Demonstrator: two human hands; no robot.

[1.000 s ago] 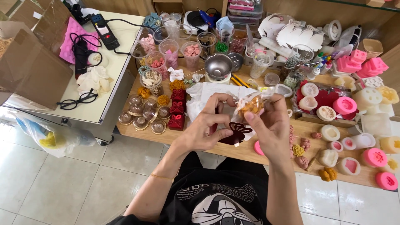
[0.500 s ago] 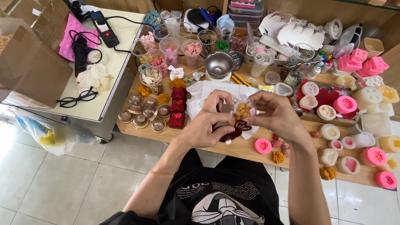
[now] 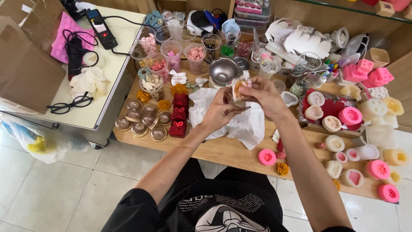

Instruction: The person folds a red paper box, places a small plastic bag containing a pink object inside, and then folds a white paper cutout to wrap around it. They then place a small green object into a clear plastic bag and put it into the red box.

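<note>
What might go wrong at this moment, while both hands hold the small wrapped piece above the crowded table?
The small wrapped piece is pinched between the left hand and right hand; if it slips, it may fall into the metal bowl. An elbow might also knock the pink mould near the table edge to the floor.
</note>
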